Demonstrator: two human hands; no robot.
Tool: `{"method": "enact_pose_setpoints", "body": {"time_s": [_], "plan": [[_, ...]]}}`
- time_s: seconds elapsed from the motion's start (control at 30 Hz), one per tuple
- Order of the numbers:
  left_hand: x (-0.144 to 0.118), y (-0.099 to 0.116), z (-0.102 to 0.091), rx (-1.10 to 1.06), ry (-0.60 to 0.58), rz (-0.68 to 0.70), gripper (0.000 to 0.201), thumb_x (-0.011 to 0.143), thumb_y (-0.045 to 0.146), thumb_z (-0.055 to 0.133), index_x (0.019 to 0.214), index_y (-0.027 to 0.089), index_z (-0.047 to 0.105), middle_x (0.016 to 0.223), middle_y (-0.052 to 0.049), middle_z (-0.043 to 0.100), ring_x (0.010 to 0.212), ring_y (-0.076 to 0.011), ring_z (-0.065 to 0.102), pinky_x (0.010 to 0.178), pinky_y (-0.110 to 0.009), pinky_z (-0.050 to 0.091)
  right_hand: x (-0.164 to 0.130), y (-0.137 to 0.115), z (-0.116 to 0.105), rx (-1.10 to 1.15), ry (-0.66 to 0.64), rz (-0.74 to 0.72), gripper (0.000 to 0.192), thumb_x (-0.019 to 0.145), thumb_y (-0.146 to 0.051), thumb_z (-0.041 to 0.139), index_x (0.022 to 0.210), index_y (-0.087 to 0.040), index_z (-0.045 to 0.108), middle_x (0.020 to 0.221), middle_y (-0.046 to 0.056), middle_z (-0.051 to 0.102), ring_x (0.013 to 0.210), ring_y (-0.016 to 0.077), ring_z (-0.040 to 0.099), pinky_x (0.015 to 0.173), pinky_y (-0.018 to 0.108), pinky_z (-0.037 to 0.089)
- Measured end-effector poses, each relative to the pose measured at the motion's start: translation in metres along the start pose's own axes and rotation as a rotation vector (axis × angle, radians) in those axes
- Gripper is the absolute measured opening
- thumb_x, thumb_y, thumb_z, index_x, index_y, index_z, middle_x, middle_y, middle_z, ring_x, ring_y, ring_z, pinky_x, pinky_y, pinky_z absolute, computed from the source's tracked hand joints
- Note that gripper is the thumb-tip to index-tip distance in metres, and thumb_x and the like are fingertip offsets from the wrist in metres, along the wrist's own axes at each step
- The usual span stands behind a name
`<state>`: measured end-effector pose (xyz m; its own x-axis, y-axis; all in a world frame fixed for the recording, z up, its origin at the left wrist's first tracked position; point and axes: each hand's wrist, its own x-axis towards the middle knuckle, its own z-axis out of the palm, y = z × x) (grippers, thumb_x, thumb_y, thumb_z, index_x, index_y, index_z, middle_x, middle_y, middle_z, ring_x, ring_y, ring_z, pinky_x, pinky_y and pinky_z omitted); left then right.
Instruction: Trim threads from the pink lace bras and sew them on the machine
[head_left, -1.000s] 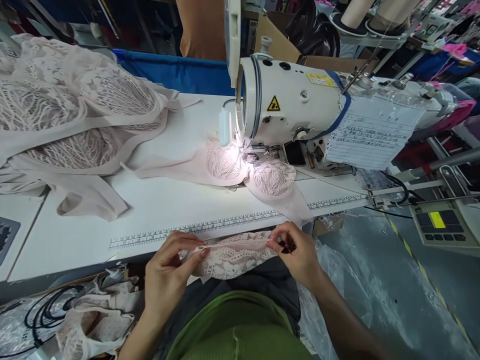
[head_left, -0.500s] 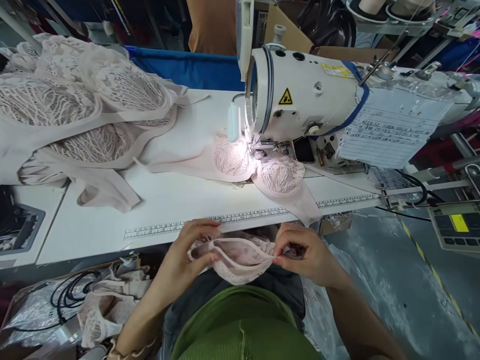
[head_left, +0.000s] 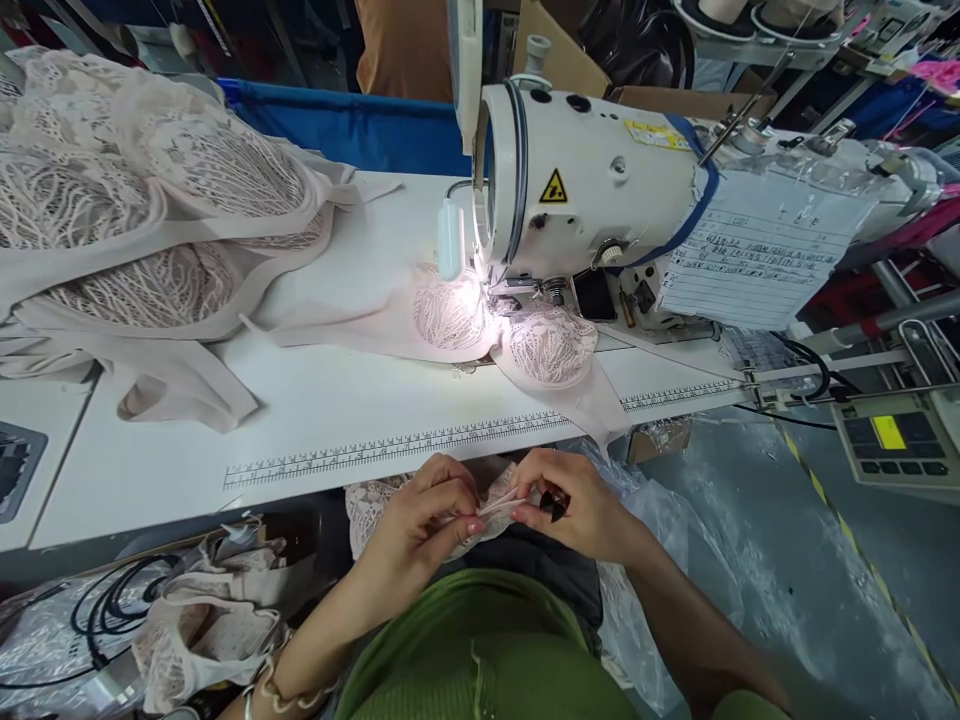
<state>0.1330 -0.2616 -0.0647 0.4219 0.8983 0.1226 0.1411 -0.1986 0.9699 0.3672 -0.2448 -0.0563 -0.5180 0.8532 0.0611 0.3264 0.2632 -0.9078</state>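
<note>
Below table edge (head_left: 315, 478), hands pinch lace piece (head_left: 375, 505) lying left-right.

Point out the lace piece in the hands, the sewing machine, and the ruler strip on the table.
lace piece (head_left: 371, 505), head view, on the lace left of the hands.
sewing machine (head_left: 592, 190), head view, on the white head.
ruler strip (head_left: 390, 448), head view, mid-strip at the table's front edge.

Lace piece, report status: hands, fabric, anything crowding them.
Left hand and right hand both pinching the lace piece over the lap. Table edge just ahead, nothing between.
</note>
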Motion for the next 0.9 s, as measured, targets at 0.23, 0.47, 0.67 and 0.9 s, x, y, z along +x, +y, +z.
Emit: {"method": "enact_pose_setpoints", "body": {"time_s": [0.23,0.47,0.67,0.9], "plan": [[-0.001,-0.002,0.001,-0.107,-0.033,-0.105,0.021,0.094,0.019,0.059,0.074,0.019,0.059,0.095,-0.005,0.067,0.089,-0.0162,0.062,0.075,-0.024,0.045,-0.001,0.001,0.001,0.132,0.069,0.008,0.009,0.090,-0.015,0.063,0.084,-0.021,0.060,0.088,0.004,0.069,0.066,0.0117,0.057,0.053,0.022,0.040],[0.001,-0.001,0.010,-0.223,0.031,-0.319,0.031,0.089,0.029,0.063,0.064,0.018,0.050,0.080,-0.004,0.068,0.066,-0.0113,0.056,0.059,-0.020,0.041,-0.001,-0.001,0.007,0.211,0.171,0.004,0.017,0.087,-0.012,0.064,0.077,-0.021,0.053,0.084,0.002,0.066,0.058,0.0087,0.049,0.051,0.020,0.037],[0.012,0.005,0.012,-0.298,0.054,-0.404,0.016,0.082,0.032,0.070,0.083,0.019,0.060,0.084,-0.002,0.072,0.070,-0.0135,0.062,0.060,-0.020,0.046,-0.002,-0.005,0.015,0.269,0.190,0.073,0.014,0.088,-0.015,0.065,0.086,-0.022,0.052,0.082,0.000,0.065,0.063,0.0103,0.055,0.054,0.020,0.041],[0.014,0.001,0.021,-0.025,-0.015,-0.398,0.033,0.089,0.044,0.063,0.077,0.018,0.078,0.066,-0.002,0.070,0.062,-0.0146,0.055,0.057,-0.023,0.038,0.000,-0.004,0.018,0.148,0.186,0.084,0.007,0.090,-0.022,0.066,0.092,-0.022,0.060,0.074,-0.003,0.056,0.059,0.0099,0.050,0.053,0.021,0.040]]}}
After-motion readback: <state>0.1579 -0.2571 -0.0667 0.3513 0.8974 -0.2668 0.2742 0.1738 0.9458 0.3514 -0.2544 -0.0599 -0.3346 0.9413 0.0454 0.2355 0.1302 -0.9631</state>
